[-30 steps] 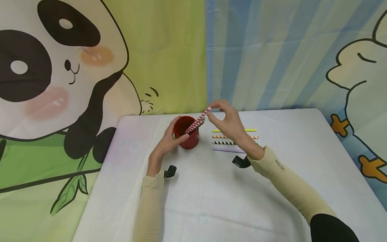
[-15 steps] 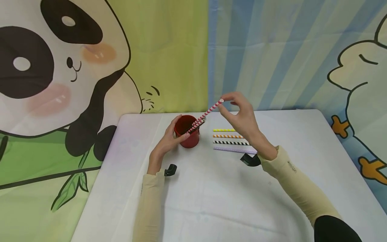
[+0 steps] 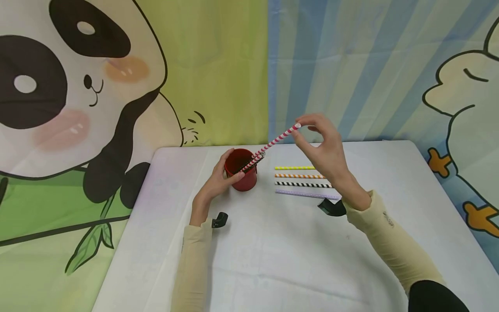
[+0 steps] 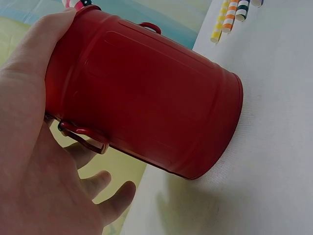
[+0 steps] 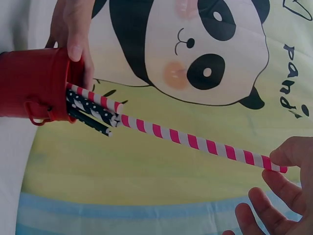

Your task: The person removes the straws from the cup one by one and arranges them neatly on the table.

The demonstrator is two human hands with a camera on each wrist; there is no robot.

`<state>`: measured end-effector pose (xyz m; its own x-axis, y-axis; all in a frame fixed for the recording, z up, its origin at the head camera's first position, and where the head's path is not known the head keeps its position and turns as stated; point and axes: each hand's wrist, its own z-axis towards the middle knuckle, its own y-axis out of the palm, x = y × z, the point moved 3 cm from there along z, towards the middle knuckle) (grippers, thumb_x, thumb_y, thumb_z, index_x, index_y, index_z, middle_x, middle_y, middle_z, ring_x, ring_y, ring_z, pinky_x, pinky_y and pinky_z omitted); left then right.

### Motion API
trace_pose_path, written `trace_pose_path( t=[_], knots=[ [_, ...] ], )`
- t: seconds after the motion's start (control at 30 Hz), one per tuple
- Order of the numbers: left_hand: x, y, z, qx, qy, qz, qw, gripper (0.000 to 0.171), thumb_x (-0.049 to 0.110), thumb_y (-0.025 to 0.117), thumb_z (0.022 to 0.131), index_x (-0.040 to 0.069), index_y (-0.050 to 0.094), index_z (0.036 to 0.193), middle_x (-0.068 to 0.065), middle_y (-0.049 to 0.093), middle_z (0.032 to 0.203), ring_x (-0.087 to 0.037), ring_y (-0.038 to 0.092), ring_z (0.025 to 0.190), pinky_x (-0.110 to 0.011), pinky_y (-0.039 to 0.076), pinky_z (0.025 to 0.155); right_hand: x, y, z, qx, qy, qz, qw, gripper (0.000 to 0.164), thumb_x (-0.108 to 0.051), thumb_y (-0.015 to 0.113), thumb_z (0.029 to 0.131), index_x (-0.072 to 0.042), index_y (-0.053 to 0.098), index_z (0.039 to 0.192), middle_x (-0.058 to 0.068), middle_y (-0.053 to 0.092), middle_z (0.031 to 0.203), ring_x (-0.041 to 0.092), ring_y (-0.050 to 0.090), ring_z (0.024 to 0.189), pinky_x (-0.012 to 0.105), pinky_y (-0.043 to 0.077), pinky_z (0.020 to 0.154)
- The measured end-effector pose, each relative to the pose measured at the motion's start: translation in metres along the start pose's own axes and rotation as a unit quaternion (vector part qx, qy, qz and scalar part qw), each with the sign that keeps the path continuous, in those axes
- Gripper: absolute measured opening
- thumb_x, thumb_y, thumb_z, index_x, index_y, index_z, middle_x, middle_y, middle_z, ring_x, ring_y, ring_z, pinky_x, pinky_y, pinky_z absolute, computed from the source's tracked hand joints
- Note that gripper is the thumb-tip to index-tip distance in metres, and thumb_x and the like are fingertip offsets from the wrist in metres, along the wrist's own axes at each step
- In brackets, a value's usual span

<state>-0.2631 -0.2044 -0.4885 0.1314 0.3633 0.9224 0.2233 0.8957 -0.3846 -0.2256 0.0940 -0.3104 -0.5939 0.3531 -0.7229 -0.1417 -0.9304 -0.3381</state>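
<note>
My left hand grips a small red metal bucket by its rim, thumb on the near side. Side handles show on the bucket in the left wrist view. Between thumb and index finger, my right hand pinches the upper end of a red-and-white striped paper straw. That straw slants up and right from the bucket's mouth, its lower end overlapping the others there. Still inside are another striped straw and dark straws with white dots, leaning on the rim.
On the white table, right of the bucket, lie a yellow straw, an orange striped straw, a black striped straw and a purple straw, side by side. A printed curtain hangs behind the table.
My right hand has moved up and right, drawing the striped straw farther out of the bucket. The left hand and bucket have stayed in place.
</note>
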Motion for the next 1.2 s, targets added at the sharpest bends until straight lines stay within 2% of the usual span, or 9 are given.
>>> trace_pose_path(
  t=[0.13, 0.27, 0.43, 0.57, 0.73, 0.87, 1.0, 1.2],
  knots=[
    [-0.001, 0.0, 0.0, 0.001, 0.004, -0.004, 1.0, 0.087, 0.035, 0.073, 0.09, 0.032, 0.021, 0.159, 0.0, 0.039, 0.155, -0.022, 0.029, 0.147, -0.059, 0.022, 0.121, -0.006, -0.008, -0.001, 0.009, -0.006, 0.0, 1.0, 0.016, -0.003, 0.069, 0.091, -0.001, 0.068, 0.107, 0.01, 0.065, 0.119, 0.011, 0.055, 0.116, 0.041, 0.045, 0.103],
    [-0.001, 0.0, 0.0, 0.001, 0.004, -0.007, 1.0, 0.085, 0.036, 0.073, 0.09, 0.037, 0.022, 0.158, 0.001, 0.039, 0.154, -0.02, 0.03, 0.147, -0.057, 0.023, 0.122, -0.008, -0.016, -0.001, 0.022, -0.014, 0.014, 1.0, 0.018, 0.001, 0.068, 0.09, 0.003, 0.067, 0.108, 0.013, 0.064, 0.119, 0.007, 0.056, 0.115, 0.033, 0.045, 0.103],
    [-0.001, 0.001, 0.0, 0.001, 0.008, -0.013, 0.9999, 0.086, 0.035, 0.073, 0.09, 0.033, 0.022, 0.159, 0.0, 0.039, 0.155, -0.021, 0.029, 0.147, -0.058, 0.022, 0.122, -0.014, -0.026, -0.001, 0.038, -0.024, 0.03, 0.999, 0.019, 0.007, 0.066, 0.089, 0.007, 0.066, 0.108, 0.018, 0.063, 0.118, 0.008, 0.056, 0.115, 0.024, 0.045, 0.103],
    [-0.002, 0.0, 0.0, 0.001, 0.013, -0.016, 0.9998, 0.086, 0.03, 0.073, 0.091, 0.03, 0.021, 0.159, 0.0, 0.039, 0.155, -0.021, 0.029, 0.148, -0.057, 0.02, 0.123, -0.022, -0.031, -0.002, 0.049, -0.029, 0.038, 0.998, 0.018, 0.007, 0.065, 0.089, 0.009, 0.065, 0.107, 0.015, 0.064, 0.117, 0.009, 0.057, 0.113, 0.025, 0.045, 0.103],
    [0.0, 0.001, 0.0, -0.004, 0.015, -0.022, 0.9996, 0.085, 0.024, 0.071, 0.092, 0.028, 0.02, 0.16, -0.005, 0.038, 0.156, -0.025, 0.027, 0.149, -0.057, 0.018, 0.123, -0.036, -0.034, -0.004, 0.046, -0.039, 0.048, 0.997, 0.016, 0.004, 0.064, 0.09, 0.011, 0.065, 0.105, 0.018, 0.063, 0.116, 0.012, 0.057, 0.113, 0.027, 0.046, 0.103],
    [0.014, 0.0, -0.005, -0.013, 0.007, -0.031, 0.9994, 0.086, 0.02, 0.07, 0.092, 0.021, 0.019, 0.161, -0.012, 0.038, 0.156, -0.029, 0.027, 0.148, -0.058, 0.018, 0.123, -0.041, -0.032, -0.005, 0.038, -0.036, 0.044, 0.998, 0.015, 0.003, 0.063, 0.09, 0.011, 0.064, 0.103, 0.021, 0.062, 0.114, 0.01, 0.056, 0.11, 0.025, 0.045, 0.102],
    [0.031, -0.002, -0.011, -0.017, 0.0, -0.029, 0.9994, 0.085, 0.019, 0.07, 0.092, 0.016, 0.019, 0.16, -0.013, 0.038, 0.155, -0.03, 0.029, 0.147, -0.059, 0.02, 0.122, -0.036, -0.028, -0.007, 0.019, -0.033, 0.022, 0.999, 0.012, 0.005, 0.063, 0.089, 0.009, 0.064, 0.1, 0.021, 0.064, 0.11, 0.009, 0.057, 0.108, 0.025, 0.045, 0.101],
    [0.036, -0.002, -0.012, -0.019, 0.0, -0.028, 0.9994, 0.085, 0.019, 0.069, 0.092, 0.016, 0.019, 0.16, -0.013, 0.038, 0.155, -0.03, 0.028, 0.148, -0.06, 0.02, 0.122, -0.002, -0.019, -0.017, -0.041, -0.036, -0.029, 0.998, 0.012, -0.002, 0.067, 0.089, -0.006, 0.067, 0.1, 0.006, 0.068, 0.106, 0.012, 0.059, 0.106, 0.027, 0.043, 0.098]
  ],
)
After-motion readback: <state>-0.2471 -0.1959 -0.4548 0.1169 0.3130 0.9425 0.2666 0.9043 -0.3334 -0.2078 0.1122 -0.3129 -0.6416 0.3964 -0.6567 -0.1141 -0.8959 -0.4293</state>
